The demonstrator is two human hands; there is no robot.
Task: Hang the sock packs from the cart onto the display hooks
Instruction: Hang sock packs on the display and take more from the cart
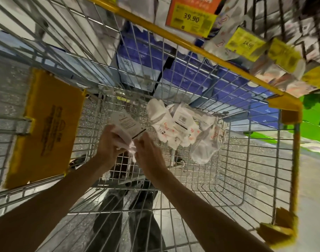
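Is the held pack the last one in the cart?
No, besides the held pack, more sock packs lie in the cart by the right hand.

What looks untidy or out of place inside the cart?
The sock packs lie in a jumbled heap in the cart, overlapping and tilted. The left hand and right hand grip a separate pack. Nothing looks damaged.

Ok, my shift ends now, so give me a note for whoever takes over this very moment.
Left hand grips a sock pack above the cart floor; right hand pinches its lower end.
Other packs lie piled in the cart, to the right.
Done: one pack in hand.
Left: hang it on the display at upper right, then the pile.
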